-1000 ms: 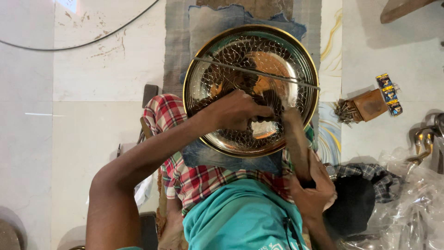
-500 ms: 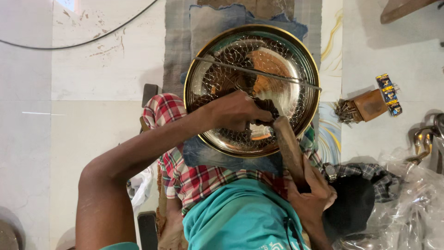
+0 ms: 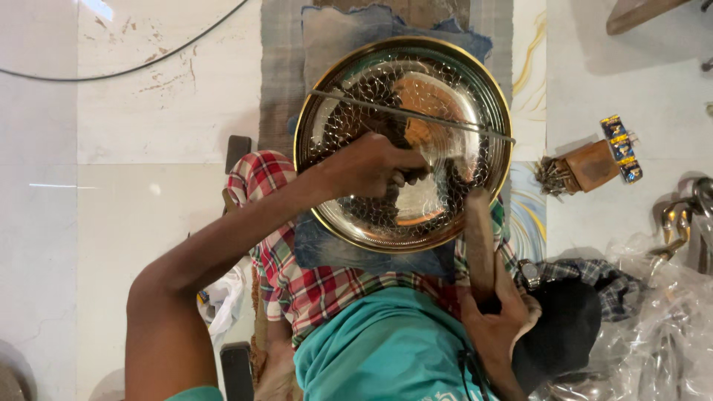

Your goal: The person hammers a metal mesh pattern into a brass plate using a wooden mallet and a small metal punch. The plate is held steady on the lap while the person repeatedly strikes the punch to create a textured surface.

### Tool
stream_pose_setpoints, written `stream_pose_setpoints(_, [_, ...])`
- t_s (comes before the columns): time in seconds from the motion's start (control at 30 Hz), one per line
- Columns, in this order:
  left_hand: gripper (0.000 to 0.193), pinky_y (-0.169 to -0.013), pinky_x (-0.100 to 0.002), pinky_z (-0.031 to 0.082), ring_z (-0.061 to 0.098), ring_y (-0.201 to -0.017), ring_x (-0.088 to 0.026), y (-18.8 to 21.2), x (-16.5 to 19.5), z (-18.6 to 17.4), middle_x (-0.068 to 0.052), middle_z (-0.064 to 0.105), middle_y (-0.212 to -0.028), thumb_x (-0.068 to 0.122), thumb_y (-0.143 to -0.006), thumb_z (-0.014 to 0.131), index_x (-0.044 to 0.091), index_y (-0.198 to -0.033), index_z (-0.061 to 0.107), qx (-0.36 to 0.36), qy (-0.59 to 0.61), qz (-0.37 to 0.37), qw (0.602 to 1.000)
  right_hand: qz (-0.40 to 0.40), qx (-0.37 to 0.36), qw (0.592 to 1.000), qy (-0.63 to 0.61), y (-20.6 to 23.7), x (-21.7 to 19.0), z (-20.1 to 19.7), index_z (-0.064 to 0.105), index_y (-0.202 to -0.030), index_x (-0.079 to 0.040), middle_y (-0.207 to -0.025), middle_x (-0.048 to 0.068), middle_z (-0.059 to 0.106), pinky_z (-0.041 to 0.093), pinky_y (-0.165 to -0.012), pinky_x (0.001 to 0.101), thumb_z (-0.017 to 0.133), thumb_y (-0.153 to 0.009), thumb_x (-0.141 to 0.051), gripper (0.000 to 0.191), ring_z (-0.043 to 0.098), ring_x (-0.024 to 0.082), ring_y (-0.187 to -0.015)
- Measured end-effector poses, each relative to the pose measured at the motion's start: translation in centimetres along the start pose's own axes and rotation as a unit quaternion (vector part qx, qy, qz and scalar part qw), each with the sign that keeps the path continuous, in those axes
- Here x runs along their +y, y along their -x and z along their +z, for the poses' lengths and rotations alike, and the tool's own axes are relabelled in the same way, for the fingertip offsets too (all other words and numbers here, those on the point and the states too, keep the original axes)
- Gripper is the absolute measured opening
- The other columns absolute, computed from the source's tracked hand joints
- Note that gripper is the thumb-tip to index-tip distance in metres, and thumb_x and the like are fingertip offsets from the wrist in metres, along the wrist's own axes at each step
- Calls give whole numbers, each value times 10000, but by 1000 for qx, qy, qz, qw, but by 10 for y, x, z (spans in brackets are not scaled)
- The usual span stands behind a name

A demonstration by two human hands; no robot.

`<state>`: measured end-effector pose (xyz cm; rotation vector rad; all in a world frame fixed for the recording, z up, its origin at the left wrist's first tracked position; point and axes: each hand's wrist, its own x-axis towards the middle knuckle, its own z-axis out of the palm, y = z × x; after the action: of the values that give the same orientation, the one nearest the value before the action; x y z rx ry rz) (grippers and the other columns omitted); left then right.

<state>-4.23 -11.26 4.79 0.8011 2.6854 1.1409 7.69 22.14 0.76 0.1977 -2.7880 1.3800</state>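
Note:
A round brass plate (image 3: 334,96) with a hammered scale pattern rests on my lap over a blue cloth. A thin metal rod (image 3: 445,122) lies across its upper part. My left hand (image 3: 368,167) sits on the middle of the plate, fingers closed around a small dark tool (image 3: 416,178) that is mostly hidden. My right hand (image 3: 505,323) grips the lower end of a wooden mallet handle (image 3: 479,238), which stands nearly upright at the plate's right rim, apart from the left hand.
A red checked cloth (image 3: 297,282) covers my legs. To the right lie a wooden box of nails (image 3: 590,167), a small colourful packet (image 3: 620,137), brass fittings (image 3: 676,219) and crumpled plastic bags (image 3: 668,334). A cable (image 3: 126,70) crosses the pale floor.
The wooden mallet has swung from beside my left hand on the plate out to the plate's right rim. My left hand stays in the plate's middle.

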Motion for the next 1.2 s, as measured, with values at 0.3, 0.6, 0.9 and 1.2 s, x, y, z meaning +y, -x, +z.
stream_pose_setpoints(0.3, [651,-614,-435,562,715,-686,-327,16,-1,2,-146,743,-806,-108,-650,680,145,-1250,685,-51,-35,5,998,-3,-13,982,191,10,13,11,715,-1337,-120,-984,68,783,323,-1031,415,887,-613,-219,750,614,243,-931])
stream_pose_setpoints(0.6, [602,-476,-378,540,695,-606,-221,2,-8,3,-84,740,-784,-111,-781,635,183,-1304,674,-78,-54,107,990,-75,4,983,170,16,17,16,602,-1436,-72,-1238,199,700,260,-1120,494,822,-674,-281,820,615,281,-1143])
stream_pose_setpoints(0.9, [521,-574,-390,570,746,-714,-232,2,-7,-4,-65,765,-823,-84,-753,655,136,-1225,678,-80,-11,112,990,-83,-9,983,163,-7,-23,9,646,-1389,20,-927,142,744,461,-834,427,811,-671,-101,746,715,252,-781])
stream_pose_setpoints(1.2, [660,-575,-354,607,763,-722,-228,5,-19,2,-122,779,-878,-146,-690,616,111,-1296,661,-15,4,150,988,-155,27,973,168,-14,-28,6,665,-1250,51,-1039,212,758,487,-730,363,827,-572,-58,706,730,210,-797])
